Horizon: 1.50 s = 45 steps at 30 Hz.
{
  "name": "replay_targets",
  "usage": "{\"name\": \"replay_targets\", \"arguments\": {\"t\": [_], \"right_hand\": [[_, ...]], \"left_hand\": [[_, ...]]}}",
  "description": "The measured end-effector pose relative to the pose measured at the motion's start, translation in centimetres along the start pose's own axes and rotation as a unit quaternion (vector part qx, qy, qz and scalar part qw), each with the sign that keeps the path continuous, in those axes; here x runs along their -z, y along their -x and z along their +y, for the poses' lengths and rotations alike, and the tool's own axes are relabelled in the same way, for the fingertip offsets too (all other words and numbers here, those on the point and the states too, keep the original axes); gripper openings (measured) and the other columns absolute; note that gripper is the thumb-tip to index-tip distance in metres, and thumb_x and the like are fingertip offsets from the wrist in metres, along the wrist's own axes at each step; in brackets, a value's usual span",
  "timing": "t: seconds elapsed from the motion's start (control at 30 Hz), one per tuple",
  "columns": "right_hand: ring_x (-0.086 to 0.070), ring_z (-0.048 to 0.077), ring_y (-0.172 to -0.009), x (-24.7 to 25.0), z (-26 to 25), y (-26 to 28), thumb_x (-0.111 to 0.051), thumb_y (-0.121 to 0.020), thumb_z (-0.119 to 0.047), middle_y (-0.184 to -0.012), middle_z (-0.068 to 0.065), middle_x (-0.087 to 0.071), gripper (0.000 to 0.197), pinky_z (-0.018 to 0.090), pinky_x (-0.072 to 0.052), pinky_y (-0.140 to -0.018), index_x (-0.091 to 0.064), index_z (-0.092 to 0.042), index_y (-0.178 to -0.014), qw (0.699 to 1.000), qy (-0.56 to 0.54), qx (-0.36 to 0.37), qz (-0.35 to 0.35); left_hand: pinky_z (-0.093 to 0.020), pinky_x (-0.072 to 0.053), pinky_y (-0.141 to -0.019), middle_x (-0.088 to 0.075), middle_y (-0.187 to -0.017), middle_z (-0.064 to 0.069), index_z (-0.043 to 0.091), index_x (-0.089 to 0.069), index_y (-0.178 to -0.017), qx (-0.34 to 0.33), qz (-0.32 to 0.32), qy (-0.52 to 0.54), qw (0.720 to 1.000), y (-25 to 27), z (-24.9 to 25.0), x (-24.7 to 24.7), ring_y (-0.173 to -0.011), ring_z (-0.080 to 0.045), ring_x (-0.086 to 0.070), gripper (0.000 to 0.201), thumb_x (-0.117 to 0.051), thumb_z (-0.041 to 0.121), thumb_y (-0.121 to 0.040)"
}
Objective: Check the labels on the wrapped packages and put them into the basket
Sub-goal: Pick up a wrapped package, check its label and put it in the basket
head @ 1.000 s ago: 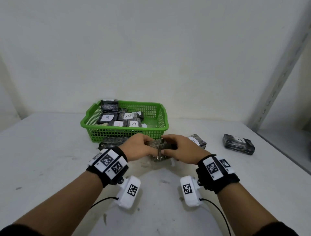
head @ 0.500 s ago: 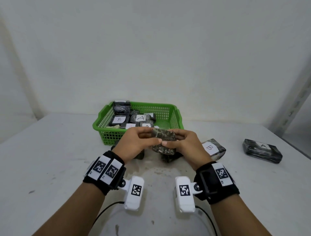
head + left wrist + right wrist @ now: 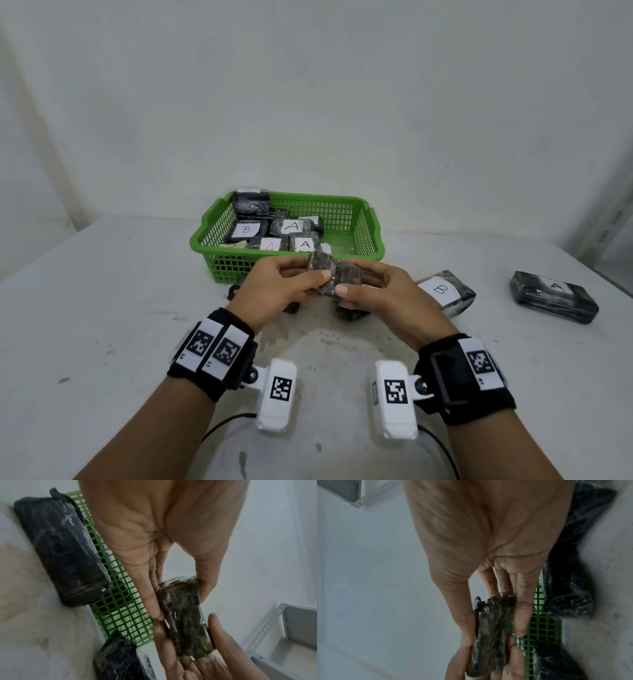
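A small dark wrapped package (image 3: 334, 277) (image 3: 186, 616) (image 3: 489, 635) is held up in front of the green basket (image 3: 368, 236), just above the table. My left hand (image 3: 291, 284) pinches its left end between thumb and fingers, and my right hand (image 3: 370, 291) pinches its right end. No label shows on the side facing the head view. Several wrapped packages lie in the basket, labelled A (image 3: 294, 226) or B (image 3: 246, 229).
On the table to the right lie a package labelled B (image 3: 445, 291) and a black one labelled A (image 3: 553, 296). Two dark packages (image 3: 61, 550) (image 3: 120, 661) lie against the basket's front wall, under my hands. A metal shelf frame (image 3: 274, 635) stands at the right.
Both hands have lifted the package off the table and turned it in front of the basket. The head view has swung, so the basket sits more central.
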State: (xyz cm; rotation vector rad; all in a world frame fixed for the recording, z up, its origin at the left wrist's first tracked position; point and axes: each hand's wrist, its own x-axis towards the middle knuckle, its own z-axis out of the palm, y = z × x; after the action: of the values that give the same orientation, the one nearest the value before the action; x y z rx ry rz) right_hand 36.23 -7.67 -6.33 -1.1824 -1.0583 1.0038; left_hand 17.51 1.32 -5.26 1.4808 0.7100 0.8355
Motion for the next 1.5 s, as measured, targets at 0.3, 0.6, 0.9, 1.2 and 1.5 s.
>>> {"name": "replay_targets", "arguments": {"t": [0.3,0.6,0.9,1.2,1.5], "right_hand": [[-0.077,0.025,-0.104,-0.2,-0.3,0.4,-0.088,-0.073,-0.012,-0.111,0.01,-0.079,0.048,0.034,-0.063,-0.082,-0.073,-0.008,-0.119,0.999,0.02,0.039,0.015],[-0.075,0.026,-0.11,-0.4,0.0,0.2,-0.089,-0.073,-0.016,-0.117,0.009,-0.078,0.054,0.043,-0.061,-0.093,-0.072,-0.01,-0.124,0.999,0.011,0.037,0.033],[-0.072,0.021,-0.115,0.0,-0.3,0.5,-0.098,-0.063,-0.027,-0.119,0.005,-0.077,0.059,0.048,-0.058,-0.101,-0.077,-0.02,-0.118,0.996,0.062,0.054,0.03],[-0.075,0.023,-0.108,-0.3,-0.9,0.8,-0.089,-0.068,-0.041,-0.125,0.01,-0.074,0.065,0.035,-0.061,-0.088,-0.07,-0.016,-0.125,0.999,0.021,0.013,0.022],[-0.075,0.033,-0.103,-0.3,-0.9,1.0,-0.075,-0.087,0.001,-0.111,0.02,-0.078,0.033,0.039,-0.062,-0.094,-0.07,0.004,-0.12,0.998,-0.043,0.001,0.044]], "left_hand": [[-0.053,-0.057,-0.089,-0.076,-0.103,-0.012,0.007,-0.072,-0.108,-0.013,-0.002,-0.004,1.0,0.5,0.4,0.1,-0.101,-0.032,-0.072,0.035,-0.082,0.017,-0.076],[-0.051,-0.056,-0.091,-0.076,-0.103,-0.013,0.003,-0.07,-0.108,-0.009,-0.01,0.033,0.999,1.0,0.7,-0.2,-0.098,-0.032,-0.073,0.032,-0.079,0.012,-0.078],[-0.042,-0.061,-0.083,-0.076,-0.104,-0.008,0.013,-0.07,-0.11,-0.023,-0.03,-0.009,0.999,1.1,0.5,0.2,-0.1,-0.026,-0.073,0.034,-0.079,0.01,-0.078],[-0.036,-0.055,-0.095,-0.073,-0.112,-0.009,0.008,-0.064,-0.117,-0.093,-0.025,-0.041,0.995,1.1,0.6,0.6,-0.105,-0.025,-0.07,0.052,-0.083,-0.006,-0.07],[-0.022,-0.056,-0.086,-0.073,-0.115,-0.004,0.012,-0.063,-0.126,-0.06,-0.068,-0.012,0.996,1.6,1.0,-0.1,-0.106,-0.014,-0.07,0.05,-0.077,0.012,-0.078]]}}
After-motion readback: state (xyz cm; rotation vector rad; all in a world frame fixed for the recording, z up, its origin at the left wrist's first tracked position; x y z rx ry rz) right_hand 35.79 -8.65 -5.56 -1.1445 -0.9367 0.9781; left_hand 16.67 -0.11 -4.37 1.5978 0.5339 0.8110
